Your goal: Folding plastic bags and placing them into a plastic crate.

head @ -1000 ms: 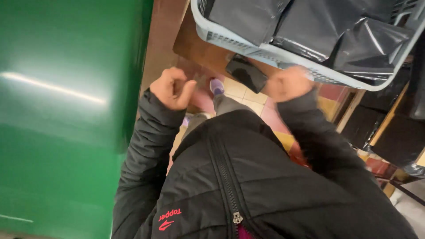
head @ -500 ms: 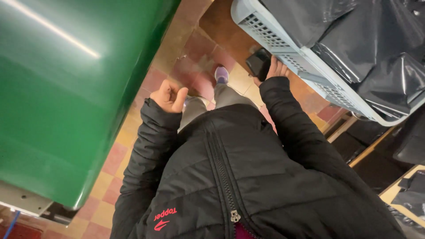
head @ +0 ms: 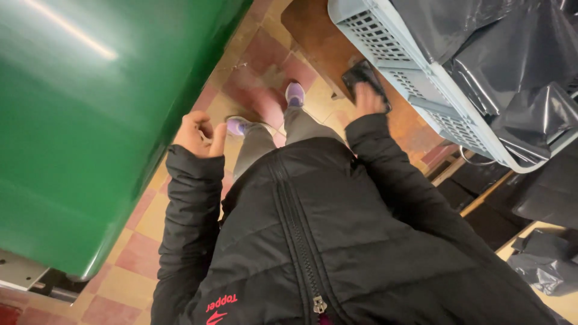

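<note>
down by the brown desk [head: 319, 36], a dark flat phone-like object [head: 363, 77] lies under the right hand [head: 368, 99], just beside the wall of a grey plastic laundry basket [head: 415, 72]. that hand's grip presses on the object; whether the fingers close round it, i cannot tell. black plastic bags [head: 500, 54] fill the basket. the left hand [head: 198, 133] hangs curled loosely, fingers drawn together on nothing, next to a green glossy panel [head: 90, 120]. purple shoes [head: 294, 94] stand on the checkered tile floor [head: 138, 241].
</note>
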